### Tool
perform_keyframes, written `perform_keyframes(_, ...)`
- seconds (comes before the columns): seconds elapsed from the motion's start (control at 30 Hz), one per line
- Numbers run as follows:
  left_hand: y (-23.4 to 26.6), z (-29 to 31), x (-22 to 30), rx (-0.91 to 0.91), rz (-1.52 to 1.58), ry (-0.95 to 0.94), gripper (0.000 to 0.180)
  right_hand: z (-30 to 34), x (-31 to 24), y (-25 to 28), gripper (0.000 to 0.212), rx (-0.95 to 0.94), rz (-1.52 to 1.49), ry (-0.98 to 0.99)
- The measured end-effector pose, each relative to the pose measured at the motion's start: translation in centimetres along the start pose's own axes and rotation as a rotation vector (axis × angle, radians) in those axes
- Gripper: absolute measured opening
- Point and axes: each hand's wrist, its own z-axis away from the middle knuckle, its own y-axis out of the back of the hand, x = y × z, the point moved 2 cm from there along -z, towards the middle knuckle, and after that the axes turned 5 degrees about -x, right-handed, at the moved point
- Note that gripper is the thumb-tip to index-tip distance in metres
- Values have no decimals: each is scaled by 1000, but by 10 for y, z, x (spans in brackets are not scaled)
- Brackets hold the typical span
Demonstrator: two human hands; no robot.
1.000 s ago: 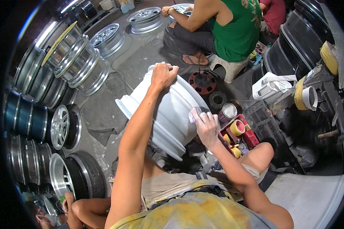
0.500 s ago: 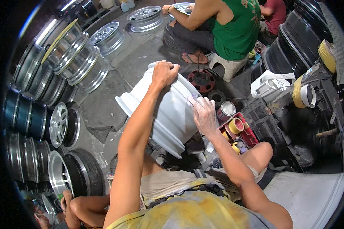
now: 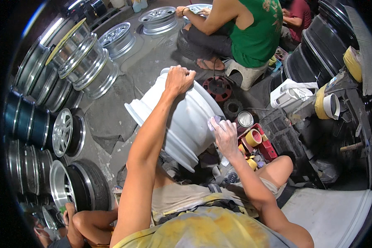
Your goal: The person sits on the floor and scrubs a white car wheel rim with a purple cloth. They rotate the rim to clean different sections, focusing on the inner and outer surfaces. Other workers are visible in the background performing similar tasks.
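Observation:
A white-coated wheel rim (image 3: 188, 118) lies on its side, tilted, in front of my knees. My left hand (image 3: 179, 80) is closed over its far edge, the fingertips hidden behind the lip. Dusted with white powder, my right hand (image 3: 226, 138) pinches a small piece of purple sandpaper (image 3: 214, 121) against the rim's right edge. Just right of that hand stands an open can (image 3: 245, 120) with white contents. Beside it is a red crate (image 3: 269, 147) holding yellow tape rolls (image 3: 253, 137).
Stacked wheel rims (image 3: 87, 62) line the left side. A person in a green top (image 3: 254, 31) sits ahead on a white stool (image 3: 247, 74), handling another rim. Another person's knee (image 3: 93, 227) is at lower left. A white jug (image 3: 291, 94) and black rims (image 3: 326, 41) stand right.
My right hand has slid along the rim's right edge, toward me and slightly right, with the purple sandpaper. My left hand keeps its place on the rim.

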Motion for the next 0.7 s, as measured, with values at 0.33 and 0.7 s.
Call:
perform_keyframes(0.33,-5,1,-14,47,-21,-13,46,25,3,4,49,-124,191,69)
perform_keyframes(0.7,-8,92,26,-31,-331,180,80,68,20,18,25,80,-333,-448)
